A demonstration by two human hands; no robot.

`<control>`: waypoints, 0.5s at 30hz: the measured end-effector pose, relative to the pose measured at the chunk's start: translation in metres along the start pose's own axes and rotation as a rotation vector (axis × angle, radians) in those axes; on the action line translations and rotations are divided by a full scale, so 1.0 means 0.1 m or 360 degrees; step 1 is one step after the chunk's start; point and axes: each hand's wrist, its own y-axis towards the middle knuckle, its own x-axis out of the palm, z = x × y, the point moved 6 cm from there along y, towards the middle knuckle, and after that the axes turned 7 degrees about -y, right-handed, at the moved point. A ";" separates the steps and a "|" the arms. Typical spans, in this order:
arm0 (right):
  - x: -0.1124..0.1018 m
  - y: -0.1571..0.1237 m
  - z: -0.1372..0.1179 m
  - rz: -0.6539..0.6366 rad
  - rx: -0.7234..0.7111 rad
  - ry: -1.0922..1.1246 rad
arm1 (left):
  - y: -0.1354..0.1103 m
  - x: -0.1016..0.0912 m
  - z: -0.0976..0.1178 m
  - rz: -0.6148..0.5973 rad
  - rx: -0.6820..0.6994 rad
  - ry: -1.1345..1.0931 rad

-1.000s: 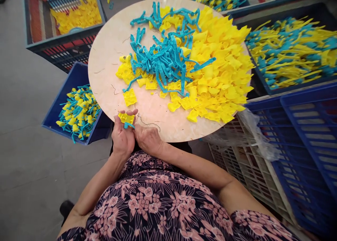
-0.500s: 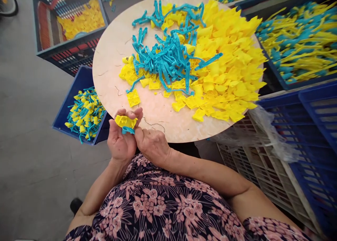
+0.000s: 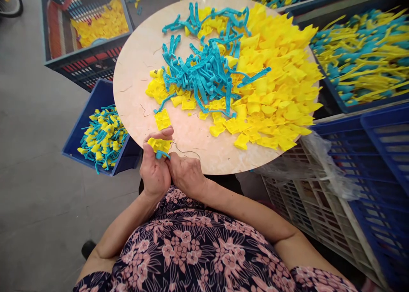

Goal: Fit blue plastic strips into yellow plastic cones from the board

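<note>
My left hand is closed around a yellow moulded plastic piece, hollow side up, near the table's front edge. Just below that piece lies a small blue plastic part, touching it. The thumb and fingers of my right hand pinch the blue part's right end; the fingertips are partly hidden. On the round table, a heap of blue jointed plastic strips sits in the middle. A large pile of yellow plastic pieces covers the right side. One loose yellow piece lies just beyond my left fingers.
Left of the table, a blue bin holds joined yellow and blue pieces. A crate with yellow pieces stands behind it. Another crate with long blue and yellow parts is at the right, above stacked crates and clear plastic wrap.
My left hand has moved slightly right, closer to my right hand, and its fingers have curled in around the yellow piece. The blue part has turned and now shows less of its length.
</note>
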 end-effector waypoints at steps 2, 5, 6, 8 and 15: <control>0.04 0.02 0.03 -0.0172 0.0040 0.0042 | 0.02 -0.03 -0.05 0.0026 -0.0046 0.0062; 0.03 0.03 0.07 -0.0328 0.0082 0.0072 | 0.07 -0.06 -0.13 -0.0015 -0.0213 0.0041; 0.03 0.03 0.09 -0.0345 0.0105 0.0076 | 0.08 -0.07 -0.16 -0.0050 -0.0267 0.0029; 0.03 0.02 0.14 -0.0345 0.0151 0.0089 | 0.10 -0.08 -0.20 -0.0113 -0.0340 0.0009; 0.23 0.08 0.19 -0.0254 0.0136 0.0114 | 0.10 -0.20 -0.32 -0.0049 -0.0285 0.0068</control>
